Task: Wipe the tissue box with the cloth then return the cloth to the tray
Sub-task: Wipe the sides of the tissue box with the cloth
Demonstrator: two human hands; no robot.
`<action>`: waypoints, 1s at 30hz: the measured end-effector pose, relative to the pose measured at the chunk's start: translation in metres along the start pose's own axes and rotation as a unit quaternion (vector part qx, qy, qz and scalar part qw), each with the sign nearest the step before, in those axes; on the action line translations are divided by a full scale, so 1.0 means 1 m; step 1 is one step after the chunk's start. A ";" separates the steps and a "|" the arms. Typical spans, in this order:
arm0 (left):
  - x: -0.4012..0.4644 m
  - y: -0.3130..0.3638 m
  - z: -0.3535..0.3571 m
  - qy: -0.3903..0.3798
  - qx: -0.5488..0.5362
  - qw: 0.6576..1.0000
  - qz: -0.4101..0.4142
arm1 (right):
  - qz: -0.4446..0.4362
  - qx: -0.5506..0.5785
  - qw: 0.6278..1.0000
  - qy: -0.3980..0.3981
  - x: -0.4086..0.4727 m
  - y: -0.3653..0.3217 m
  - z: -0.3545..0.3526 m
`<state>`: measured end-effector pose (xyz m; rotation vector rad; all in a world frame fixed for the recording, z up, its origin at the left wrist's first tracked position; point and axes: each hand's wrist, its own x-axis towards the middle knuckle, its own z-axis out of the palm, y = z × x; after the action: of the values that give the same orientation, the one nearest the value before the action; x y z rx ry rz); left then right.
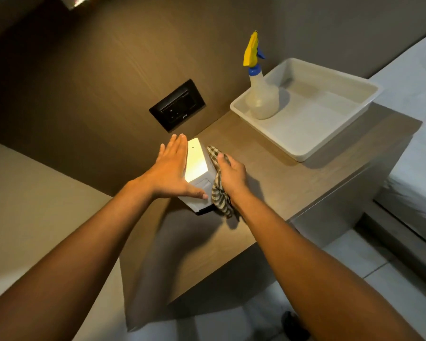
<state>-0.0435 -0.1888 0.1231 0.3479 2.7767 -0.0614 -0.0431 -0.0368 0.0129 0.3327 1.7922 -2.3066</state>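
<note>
A white tissue box (pixel 197 166) stands on the wooden bedside table (pixel 293 183), near its left edge. My left hand (pixel 171 172) lies flat against the box's left side, fingers straight, thumb on the near end. My right hand (pixel 231 175) presses a checked green-and-white cloth (pixel 219 190) against the box's right side; part of the cloth hangs down by the near corner. The white tray (pixel 303 153) sits at the table's back right, apart from both hands.
A clear spray bottle (pixel 261 94) with a yellow and blue trigger stands in the tray's left corner. A black wall socket panel (pixel 177 105) is behind the box. A bed with white sheets (pixel 416 143) borders the table on the right.
</note>
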 end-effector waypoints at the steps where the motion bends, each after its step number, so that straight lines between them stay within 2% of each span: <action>1: 0.000 0.001 -0.001 -0.001 -0.003 1.000 0.000 | 0.004 -0.016 1.000 0.001 0.004 -0.006 0.002; 4: 0.000 0.002 -0.002 -0.003 -0.005 1.000 -0.001 | 0.007 -0.043 0.999 -0.008 0.014 -0.028 0.008; 7: 0.001 0.000 -0.001 -0.005 -0.004 1.000 0.000 | -0.048 -0.049 0.997 -0.025 0.010 -0.045 0.012; 10: 0.003 -0.004 0.001 -0.009 -0.005 1.000 0.002 | -0.088 -0.055 0.994 -0.038 -0.008 -0.033 0.006; 14: 0.004 -0.004 0.001 -0.008 -0.007 1.000 0.003 | -0.042 -0.079 0.996 -0.032 -0.016 -0.010 -0.007; 18: 0.005 -0.003 -0.001 -0.007 -0.002 1.000 -0.003 | -0.001 -0.088 0.996 -0.030 0.011 -0.040 0.005; 21: 0.005 -0.002 -0.002 -0.011 0.001 1.000 -0.005 | -0.079 -0.072 0.994 -0.034 0.007 -0.051 0.015; 24: 0.004 -0.004 0.000 -0.009 -0.005 1.000 0.003 | -0.142 -0.040 0.989 -0.015 -0.024 -0.027 0.013; 27: 0.004 -0.003 0.000 -0.012 -0.003 1.000 0.004 | -0.064 -0.025 0.998 0.001 -0.030 -0.003 0.002; 30: 0.005 -0.002 0.000 -0.006 0.002 1.000 0.001 | 0.017 -0.065 0.998 0.001 -0.003 -0.012 -0.002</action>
<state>-0.0489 -0.1895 0.1215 0.3509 2.7646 -0.0687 -0.0434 -0.0322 0.0249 0.3425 1.9111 -2.1537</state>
